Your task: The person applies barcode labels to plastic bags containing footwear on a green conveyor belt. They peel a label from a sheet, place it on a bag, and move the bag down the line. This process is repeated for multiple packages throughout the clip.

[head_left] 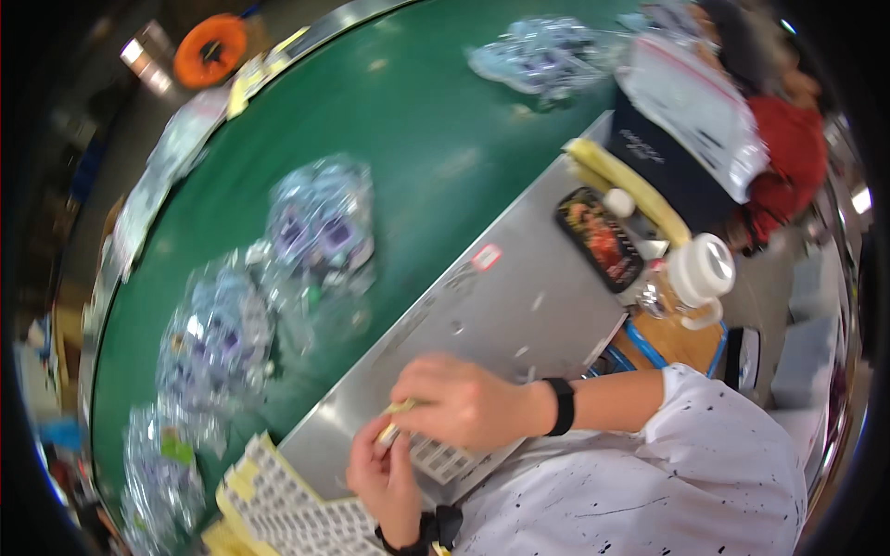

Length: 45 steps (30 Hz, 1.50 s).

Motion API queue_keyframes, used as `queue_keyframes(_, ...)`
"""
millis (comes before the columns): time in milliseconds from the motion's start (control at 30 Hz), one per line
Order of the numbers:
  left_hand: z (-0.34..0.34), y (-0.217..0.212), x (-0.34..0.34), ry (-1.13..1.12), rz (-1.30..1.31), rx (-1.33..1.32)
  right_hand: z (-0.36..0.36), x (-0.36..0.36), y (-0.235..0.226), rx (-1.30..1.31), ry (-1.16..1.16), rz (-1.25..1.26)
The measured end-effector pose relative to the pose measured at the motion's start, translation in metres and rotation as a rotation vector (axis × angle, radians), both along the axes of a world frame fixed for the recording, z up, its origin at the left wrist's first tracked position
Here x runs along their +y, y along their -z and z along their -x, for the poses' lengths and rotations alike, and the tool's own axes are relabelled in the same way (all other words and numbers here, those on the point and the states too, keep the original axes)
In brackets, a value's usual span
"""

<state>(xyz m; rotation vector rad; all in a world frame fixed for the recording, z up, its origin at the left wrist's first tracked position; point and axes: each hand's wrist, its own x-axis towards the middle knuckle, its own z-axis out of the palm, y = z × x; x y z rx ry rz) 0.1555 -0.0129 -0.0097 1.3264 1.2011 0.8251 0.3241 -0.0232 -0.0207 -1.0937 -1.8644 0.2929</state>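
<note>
Leftmost, clear bags (218, 334) of small purple parts lie blurred on the green belt (417, 120). Below them, label sheets (287, 505) overhang the counter (501, 296) edge. Next comes the left hand (389, 477), its fingers pressed together on a small yellowish label (394, 422) — pinching its lower end. Just above, the right hand (459, 403) curls over the same label, fingers closed on its upper end, resting over another label sheet (445, 457). Farther right on the counter lie a black tray (599, 238) and a white jar (702, 269) — well apart from both hands.
</note>
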Motion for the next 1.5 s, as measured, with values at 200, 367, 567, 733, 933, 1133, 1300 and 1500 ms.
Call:
queue_keyframes(200,0.004,-0.002,0.011,0.08,0.011,-0.021,0.004,0.011,0.0,0.035,0.006,-0.015)
queue_keyframes(367,0.009,0.006,0.01,0.093,0.031,-0.058,0.007,0.011,0.001,-0.067,0.022,-0.104)
queue_keyframes(567,0.004,0.009,0.01,0.012,0.017,-0.159,0.005,0.012,0.0,-0.077,0.021,-0.112)
queue_keyframes(733,0.007,0.011,0.012,0.04,0.004,-0.102,0.003,0.011,0.001,-0.078,-0.001,-0.094)
queue_keyframes(933,0.004,0.01,0.012,0.165,0.097,-0.13,0.002,0.015,0.003,0.018,-0.008,-0.013)
queue_keyframes(1133,0.004,0.003,0.013,0.172,0.158,-0.227,0.0,0.018,-0.013,-0.065,-0.092,0.005)
queue_keyframes(1300,0.005,-0.003,0.017,0.134,0.19,-0.276,-0.006,0.022,-0.017,0.042,-0.172,0.124)
queue_keyframes(1500,0.001,-0.008,0.016,0.119,0.198,-0.229,-0.009,0.025,-0.018,0.09,-0.117,0.107)
